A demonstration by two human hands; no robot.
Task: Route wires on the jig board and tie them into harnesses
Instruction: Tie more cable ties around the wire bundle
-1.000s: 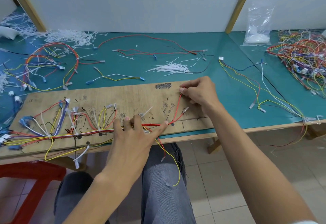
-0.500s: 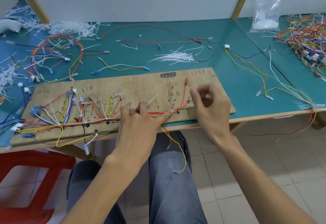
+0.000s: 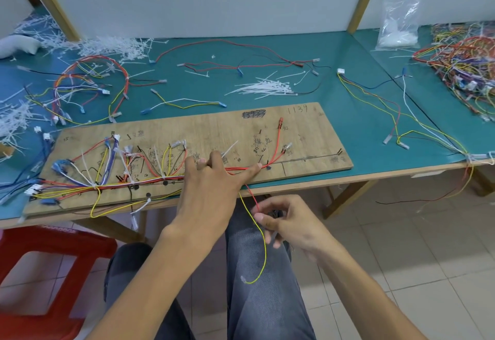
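Teal worktop (image 3: 348, 53) fills the upper half of the frame. Wooden jig board (image 3: 308, 136) lies along its near edge, centre frame. The wire bundle (image 3: 150, 179) runs along the board's lower edge, branching up at left and centre. Left grip (image 3: 211, 187) is flat, with straight fingers pressing the bundle onto the board at centre and holding nothing. Right grip (image 3: 289, 222) is below the worktop edge, lower centre, fingers curled; it looks to be pinching the hanging end of the red wire (image 3: 253, 197), though blur makes this unsure. A loose cable ties pile (image 3: 265, 88) sits above the board. The yellow wire (image 3: 263, 246) droops free over the lap. Step in hand, as judged: bringing the red tail up onto its route. To do it well, hold the pressing fingers firm so laid runs don't shift, draw the slack out gently, lay the wire alongside the trunk without crossing the yellow one, then tie.
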